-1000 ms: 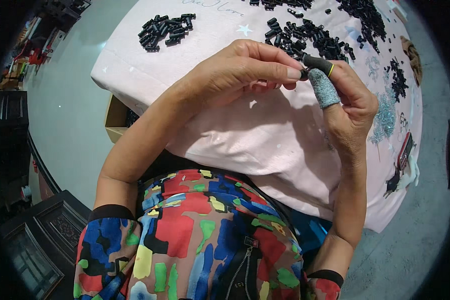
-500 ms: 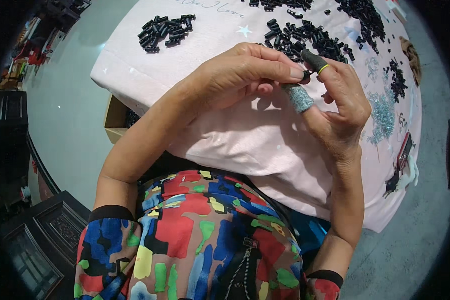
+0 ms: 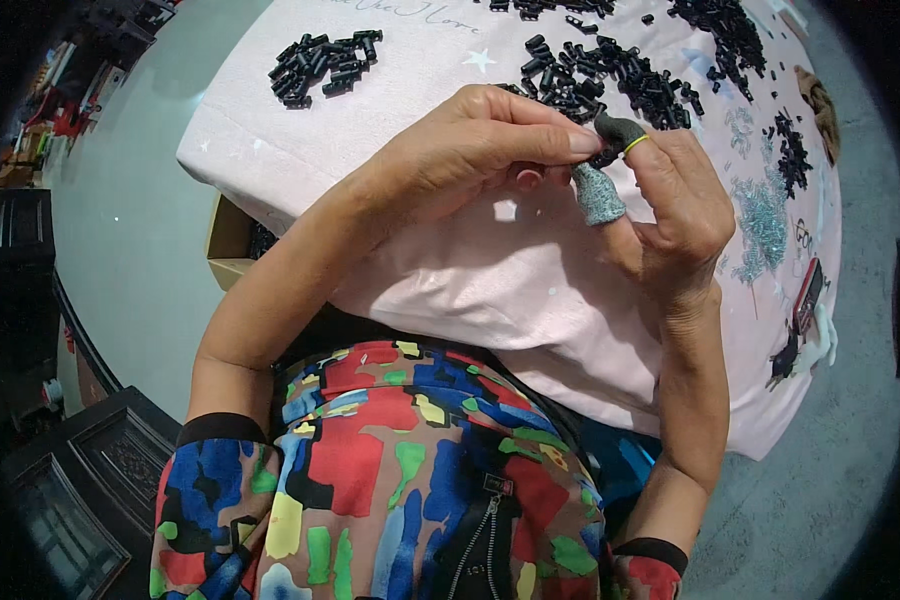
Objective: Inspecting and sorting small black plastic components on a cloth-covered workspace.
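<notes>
Over the pink cloth (image 3: 450, 270), both my hands meet at a small black part (image 3: 603, 158), mostly hidden by fingers. My left hand (image 3: 460, 150) pinches it between thumb and forefinger, the other fingers curled beneath. From the right, my right hand (image 3: 675, 225) closes on the same spot with its forefinger and thumb. A black finger cot (image 3: 620, 130) with a yellow rim covers that forefinger, and a grey speckled cover (image 3: 598, 195) is on the thumb. Just beyond my hands lies a pile of black cylindrical parts (image 3: 630, 75).
A smaller black pile (image 3: 320, 68) sits at the far left, a larger one (image 3: 730, 40) at the far right. Small silvery pieces (image 3: 763, 235) lie scattered on the right, near a dark red item (image 3: 808, 290). An open cardboard box (image 3: 228, 240) stands beside the table's left edge.
My right forefinger has bent further and pressed in against the black part, and the right thumb has tipped more upright. My left hand has shifted slightly left, keeping its pinch.
</notes>
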Demonstrator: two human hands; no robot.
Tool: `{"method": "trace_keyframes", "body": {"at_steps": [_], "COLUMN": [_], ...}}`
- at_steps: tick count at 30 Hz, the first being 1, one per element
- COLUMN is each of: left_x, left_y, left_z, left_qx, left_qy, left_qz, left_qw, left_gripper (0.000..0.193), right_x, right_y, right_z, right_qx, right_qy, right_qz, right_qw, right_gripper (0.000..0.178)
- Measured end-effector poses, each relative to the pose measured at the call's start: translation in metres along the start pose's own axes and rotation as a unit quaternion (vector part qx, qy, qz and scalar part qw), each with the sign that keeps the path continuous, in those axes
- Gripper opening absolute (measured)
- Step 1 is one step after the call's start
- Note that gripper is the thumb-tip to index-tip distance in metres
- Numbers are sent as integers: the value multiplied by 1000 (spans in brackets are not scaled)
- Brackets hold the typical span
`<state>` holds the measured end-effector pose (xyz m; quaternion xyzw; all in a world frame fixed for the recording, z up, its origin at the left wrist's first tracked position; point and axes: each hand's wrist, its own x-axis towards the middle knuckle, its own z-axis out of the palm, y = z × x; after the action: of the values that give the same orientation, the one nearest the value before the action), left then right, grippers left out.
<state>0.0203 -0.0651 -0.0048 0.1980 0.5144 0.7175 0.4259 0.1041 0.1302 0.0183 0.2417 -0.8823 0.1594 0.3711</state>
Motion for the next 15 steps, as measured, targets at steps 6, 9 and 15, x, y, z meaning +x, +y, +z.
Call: {"method": "trace_keyframes", "body": {"at_steps": [6,9,15], "left_x": [-4,-3,-4], "left_y": [-2,-3,-1], "left_z": [1,2,2], "left_qx": [9,7,17], "left_qy": [4,-9,-24], "left_qz": [18,30,28], "left_qw": [1000,999,999], "left_gripper": [24,24,23], "right_x": [0,0,1], "right_y": [3,3,3], "right_z": [1,0,-1], "right_qx": [14,2,1], "right_qy": [3,14,7], "right_qz": [-32,-48,-58], "right_qw": [999,999,998], "right_gripper": [30,31,31]}}
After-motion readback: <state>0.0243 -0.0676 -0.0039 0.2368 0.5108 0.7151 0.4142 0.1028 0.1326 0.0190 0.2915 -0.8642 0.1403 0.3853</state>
